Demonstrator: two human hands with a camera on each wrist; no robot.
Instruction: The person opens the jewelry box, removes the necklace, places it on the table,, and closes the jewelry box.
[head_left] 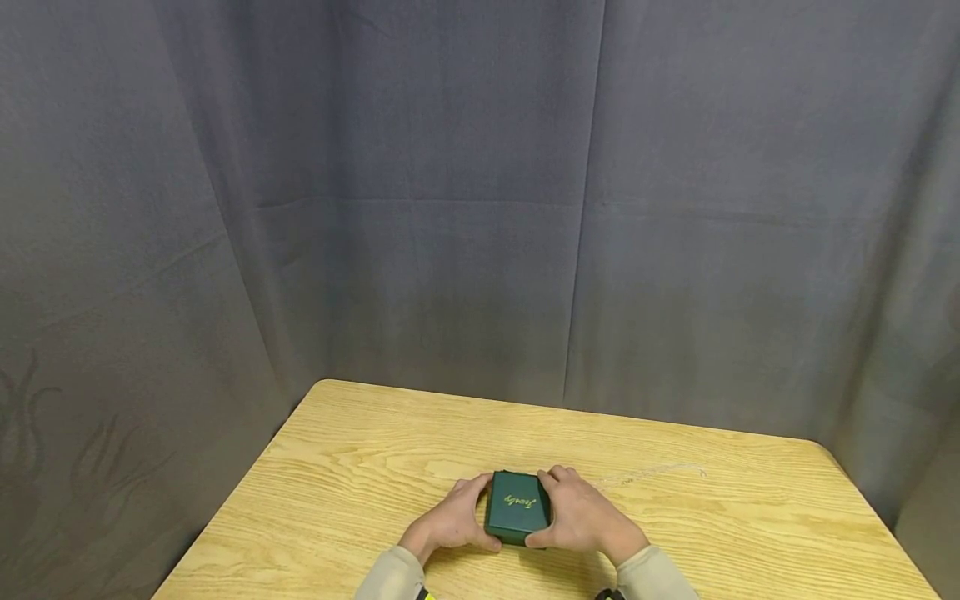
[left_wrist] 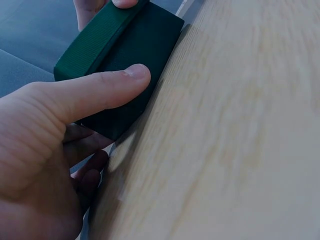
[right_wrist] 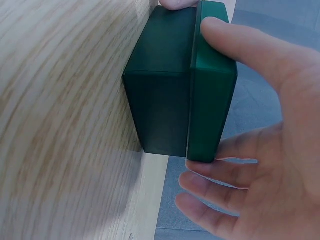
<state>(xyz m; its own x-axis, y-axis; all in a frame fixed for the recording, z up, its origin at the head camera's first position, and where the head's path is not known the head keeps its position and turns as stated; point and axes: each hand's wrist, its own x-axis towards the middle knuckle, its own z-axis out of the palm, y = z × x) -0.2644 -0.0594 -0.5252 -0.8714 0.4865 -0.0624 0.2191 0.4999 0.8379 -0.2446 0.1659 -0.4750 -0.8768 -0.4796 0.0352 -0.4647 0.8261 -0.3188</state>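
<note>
A small dark green jewelry box (head_left: 517, 502), with gold lettering on top, stands near the front of the table. My left hand (head_left: 457, 518) grips it from the left; in the left wrist view its thumb (left_wrist: 110, 92) lies across the lower part of the front side. From the right, my right hand (head_left: 583, 515) holds the lid (right_wrist: 214, 95), thumb on the near side and fingertips at the far side. A thin seam shows between lid and base (right_wrist: 160, 107). The base's underside is hidden against the wood.
A thin, pale chain (head_left: 660, 472) lies stretched out on the wooden table (head_left: 360, 467), right of the box and behind my right hand. Grey curtains (head_left: 465, 250) hang behind the table's back edge and along its left side.
</note>
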